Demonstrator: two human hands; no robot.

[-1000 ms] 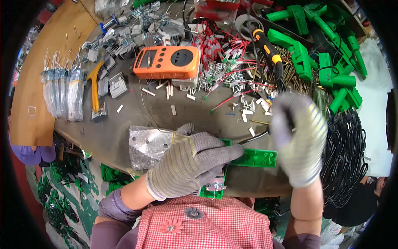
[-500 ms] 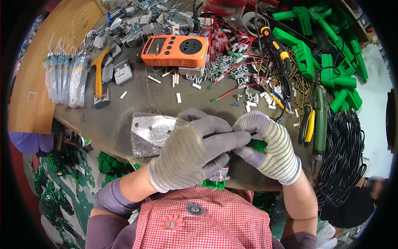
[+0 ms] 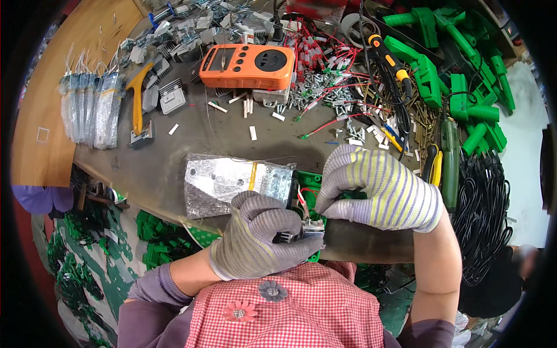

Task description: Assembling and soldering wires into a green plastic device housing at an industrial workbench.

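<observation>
While hands [image 3: 380,188] work, a wooden board [image 3: 43,162] borders the grey tabletop [image 3: 156,174].

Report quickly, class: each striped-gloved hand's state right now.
Left hand: curled against the silver metal part in the green plastic casing; grip unclear.
Right hand: fingertips closed; any held item hidden.

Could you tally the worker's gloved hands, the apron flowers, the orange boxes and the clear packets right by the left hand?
Gloved hands: 2 (left hand, right hand)
Apron flowers: 2 (pink flower, grey flower)
Orange box: 1
Clear packet: 1
Total: 6
</observation>
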